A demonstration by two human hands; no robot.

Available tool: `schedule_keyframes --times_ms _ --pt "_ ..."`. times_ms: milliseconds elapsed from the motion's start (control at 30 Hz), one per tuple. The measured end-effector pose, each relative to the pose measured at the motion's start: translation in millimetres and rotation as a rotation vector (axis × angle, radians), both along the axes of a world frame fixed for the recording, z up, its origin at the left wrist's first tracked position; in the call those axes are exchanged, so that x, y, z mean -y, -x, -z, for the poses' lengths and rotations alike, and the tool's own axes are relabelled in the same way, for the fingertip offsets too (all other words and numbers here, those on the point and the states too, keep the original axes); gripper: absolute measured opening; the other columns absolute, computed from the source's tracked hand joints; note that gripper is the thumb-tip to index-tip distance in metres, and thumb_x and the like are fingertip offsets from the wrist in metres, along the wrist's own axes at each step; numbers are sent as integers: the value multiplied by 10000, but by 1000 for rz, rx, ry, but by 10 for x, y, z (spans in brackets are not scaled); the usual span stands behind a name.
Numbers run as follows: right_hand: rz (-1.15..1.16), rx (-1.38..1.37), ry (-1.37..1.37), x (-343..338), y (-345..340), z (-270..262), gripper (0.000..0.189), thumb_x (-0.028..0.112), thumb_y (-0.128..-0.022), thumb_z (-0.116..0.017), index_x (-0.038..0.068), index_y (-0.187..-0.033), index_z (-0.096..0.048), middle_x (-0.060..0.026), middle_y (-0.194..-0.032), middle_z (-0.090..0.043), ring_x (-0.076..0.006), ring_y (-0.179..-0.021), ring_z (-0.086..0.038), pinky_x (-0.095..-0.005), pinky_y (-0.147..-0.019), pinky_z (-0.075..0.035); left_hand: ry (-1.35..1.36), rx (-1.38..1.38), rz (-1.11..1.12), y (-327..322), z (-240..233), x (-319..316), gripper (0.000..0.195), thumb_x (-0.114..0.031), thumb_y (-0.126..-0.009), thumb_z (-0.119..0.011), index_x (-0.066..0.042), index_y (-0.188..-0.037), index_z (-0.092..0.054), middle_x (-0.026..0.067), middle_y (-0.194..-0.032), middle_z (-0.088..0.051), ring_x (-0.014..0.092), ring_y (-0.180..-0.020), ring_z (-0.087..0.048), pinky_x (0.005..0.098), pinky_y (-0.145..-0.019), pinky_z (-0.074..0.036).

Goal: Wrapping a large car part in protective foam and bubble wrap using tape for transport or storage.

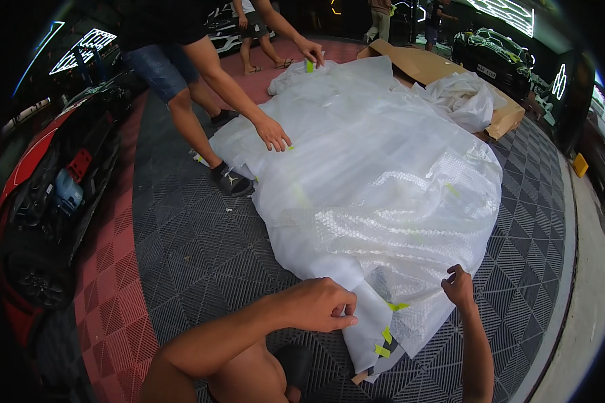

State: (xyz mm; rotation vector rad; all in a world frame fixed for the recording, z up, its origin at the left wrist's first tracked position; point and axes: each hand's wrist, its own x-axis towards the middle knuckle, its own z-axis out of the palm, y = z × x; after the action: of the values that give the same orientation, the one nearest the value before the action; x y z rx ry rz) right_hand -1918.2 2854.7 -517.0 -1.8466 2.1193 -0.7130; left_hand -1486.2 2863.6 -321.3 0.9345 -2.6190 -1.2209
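Note:
A large bundle in white foam sheet and clear bubble wrap lies on the floor before me. My left hand is at its near left corner, beside a flap of white foam sheet. Its fingers are curled, and I cannot tell if they grip anything. Over the near right edge of the wrap, my right hand has thumb and forefinger bent and apart, with nothing seen between them. A yellow-green tape strip sits on the bubble wrap between my hands. More tape pieces stick to the near corner.
A co-worker's hand reaches onto the wrap's left side, the other hand at its far end. Cardboard and crumpled plastic wrap lie at the far right. A red car with exposed front parts stands left. Grey floor tiles surround the bundle.

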Motion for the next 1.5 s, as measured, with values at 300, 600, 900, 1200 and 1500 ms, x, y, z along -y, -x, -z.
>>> schedule_keyframes --times_ms 300,600,900,1200,1500 --pt "49 -95 -51 -47 107 125 310 91 -703 -722 -35 -967 -618 -192 -761 -707 -323 -717 -710 -385 -677 -567 39 -41 1 23 18 -11 223 -241 -873 -718 -21 -876 -682 81 -632 -658 202 -547 -641 333 -533 -498" --pt "45 -209 -168 -66 264 342 311 125 -699 -713 9 -974 -626 -217 -897 -692 -373 -879 -677 -451 -783 -548 26 8 -50 -8 316 223 245 -268 -879 -708 -25 -879 -681 89 -660 -650 217 -596 -633 358 -580 -492" --pt "139 -250 -214 -244 601 833 707 421 -756 -759 7 -1278 -524 -305 -1133 -609 -450 -1018 -626 -496 -871 -523 94 169 -248 -266 712 605 288 -303 -838 -750 -24 -896 -707 118 -750 -696 235 -705 -683 354 -665 -535" --pt "151 102 -575 -526 362 926 1358 591 -599 -859 -231 -1412 -147 -435 -1297 -472 -457 -1248 -521 -379 -1064 -427 55 287 -360 -583 468 307 216 -196 -809 -784 4 -845 -712 55 -631 -621 105 -590 -560 282 -560 -454" --pt "85 -80 -687 -665 -141 1118 1326 669 -644 -795 -351 -1285 -241 -424 -1227 -518 -418 -1147 -610 -410 -965 -501 73 319 -393 -468 314 167 196 -179 -820 -776 5 -839 -710 38 -616 -602 94 -566 -534 269 -539 -438"
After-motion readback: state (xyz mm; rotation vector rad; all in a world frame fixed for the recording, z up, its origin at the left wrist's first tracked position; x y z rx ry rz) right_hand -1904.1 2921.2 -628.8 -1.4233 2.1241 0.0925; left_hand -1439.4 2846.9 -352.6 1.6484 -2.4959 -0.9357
